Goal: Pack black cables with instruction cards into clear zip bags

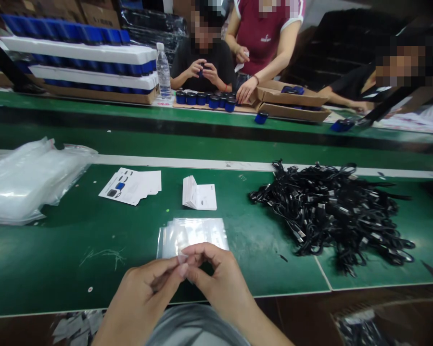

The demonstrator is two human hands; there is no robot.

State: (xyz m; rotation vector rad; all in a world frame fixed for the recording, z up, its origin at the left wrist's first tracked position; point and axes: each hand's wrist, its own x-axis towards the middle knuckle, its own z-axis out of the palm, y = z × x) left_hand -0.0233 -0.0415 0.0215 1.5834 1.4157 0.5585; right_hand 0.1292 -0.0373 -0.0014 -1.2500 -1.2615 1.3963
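Both of my hands meet in the lower middle, fingertips pinched together. My left hand (149, 293) and my right hand (218, 276) grip the edge of a clear plastic bag, most of it hidden by the fingers. Just beyond them lies a small stack of clear plastic bags (202, 230), slightly fanned. Farther back stands a batch of folded white leaflets (205, 197), partly opened out. To its left, printed cards (137, 185) overlap on the green table. A tangled heap of black USB cables (332, 211) lies to the right of my hands.
Packed plastic bags (32, 180) lie at the left on the green table (75, 250). Beyond a white strip (166, 161), people handle blue-and-black round items (212, 101) near cardboard trays (292, 110). A water bottle (163, 72) stands beside stacked foam trays (94, 74).
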